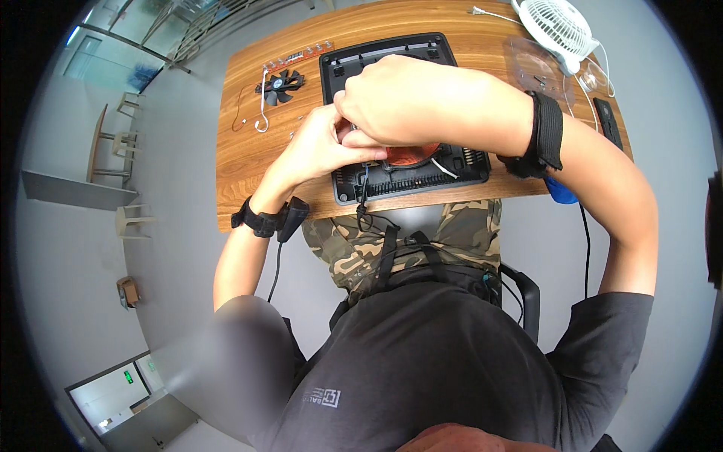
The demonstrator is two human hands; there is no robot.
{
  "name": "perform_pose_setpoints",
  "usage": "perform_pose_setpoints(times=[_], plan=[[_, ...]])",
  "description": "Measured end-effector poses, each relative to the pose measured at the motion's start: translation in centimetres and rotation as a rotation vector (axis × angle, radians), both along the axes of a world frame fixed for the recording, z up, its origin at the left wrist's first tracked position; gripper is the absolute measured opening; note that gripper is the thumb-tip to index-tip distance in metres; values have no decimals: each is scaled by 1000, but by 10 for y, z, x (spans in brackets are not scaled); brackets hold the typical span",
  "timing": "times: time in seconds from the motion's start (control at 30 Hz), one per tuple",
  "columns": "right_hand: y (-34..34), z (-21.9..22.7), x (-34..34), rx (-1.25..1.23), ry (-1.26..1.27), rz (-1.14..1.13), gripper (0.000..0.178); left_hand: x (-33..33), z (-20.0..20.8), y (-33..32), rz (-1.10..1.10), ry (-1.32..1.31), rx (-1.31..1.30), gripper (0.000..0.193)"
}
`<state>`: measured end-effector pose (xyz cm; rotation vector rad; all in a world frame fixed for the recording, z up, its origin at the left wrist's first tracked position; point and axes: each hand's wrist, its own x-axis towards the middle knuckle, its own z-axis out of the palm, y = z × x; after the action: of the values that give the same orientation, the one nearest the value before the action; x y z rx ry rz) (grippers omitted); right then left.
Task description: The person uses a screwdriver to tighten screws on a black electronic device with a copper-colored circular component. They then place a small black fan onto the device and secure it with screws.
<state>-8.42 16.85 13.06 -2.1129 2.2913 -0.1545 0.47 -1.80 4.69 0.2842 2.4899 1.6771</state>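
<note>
A black plastic appliance housing (471, 175), which looks like an opened induction cooker base, lies at the table's front edge. Inside it sits a round copper coil (413, 155), partly covered by my hands. My left hand (320, 143) is closed at the housing's left side, its thumb stretched toward the coil. Over it bends my right hand (384, 102), fingers curled down and pressed against the left fingers. Whatever they pinch is hidden. A white wire end (444, 168) sticks out beside the coil, and a black cord (363, 215) hangs knotted over the table edge.
Left of the housing lie a black cooling fan (279, 87), a white cable (263, 105) and an orange strip (297, 56) with small parts. At the right stand a white desk fan (557, 30), a clear plastic tray (531, 64) with small dark pieces, and a black bar-shaped object (607, 122).
</note>
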Motion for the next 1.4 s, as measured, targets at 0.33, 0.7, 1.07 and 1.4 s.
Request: perform_pose_setpoints(times=[0.33, 0.7, 1.07, 1.4], plan=[[13, 1, 4, -209, 38, 82, 34, -2, -16, -13, 28, -24, -56, 54], [7, 13, 8, 40, -16, -40, 37, 2, -5, 2, 38, -12, -63, 45], [10, 8, 0, 47, -195, 39, 26, 3, -6, -17, -27, -41, 21, 31], [6, 22, -1, 127, -77, 39, 30, 10, -46, -122, 191, -11, -642, 14]])
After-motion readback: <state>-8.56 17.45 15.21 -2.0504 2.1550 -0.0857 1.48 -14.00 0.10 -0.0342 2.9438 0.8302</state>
